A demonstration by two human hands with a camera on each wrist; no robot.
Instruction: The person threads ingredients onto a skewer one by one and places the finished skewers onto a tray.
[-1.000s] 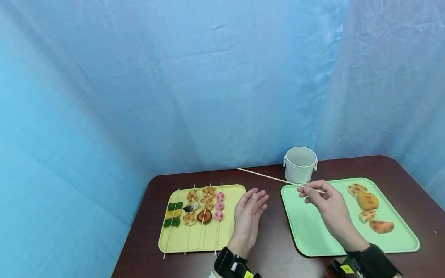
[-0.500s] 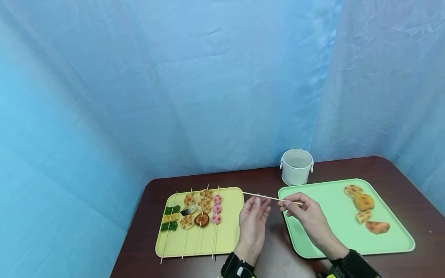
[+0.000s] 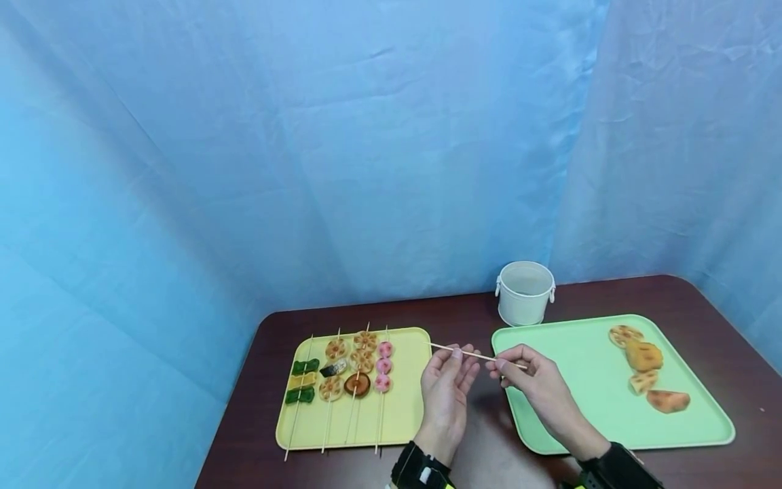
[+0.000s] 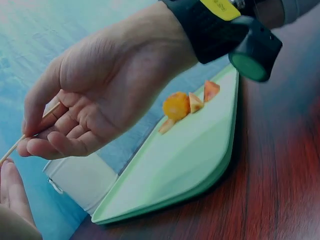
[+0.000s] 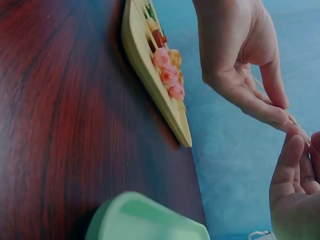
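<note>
A thin bamboo skewer [image 3: 479, 355] is held level between my two hands above the gap between the trays. My right hand [image 3: 540, 394] pinches it near its right end, a short stub sticking out past the thumb. Its left part lies between the thumb and fingers of my left hand [image 3: 442, 401], palm turned up. In the left wrist view the right hand [image 4: 105, 85] grips the skewer [image 4: 11, 150] with thumb and fingertips. In the right wrist view the fingertips of the left hand [image 5: 240, 55] and right hand [image 5: 295, 200] come close together.
A yellow tray [image 3: 403, 421] on the left bears several loaded skewers, with lotus root slices, a mushroom [image 3: 357, 385] and pink rings [image 3: 383, 365]. The green tray [image 3: 568, 421] on the right holds loose food pieces [image 3: 644, 356]. Behind it stands a white bucket [image 3: 525, 295].
My right hand has moved left with the skewer, bringing it into the left hand, whose thumb has come down on it. Most recently the skewer's far tip has drawn back rightward.
</note>
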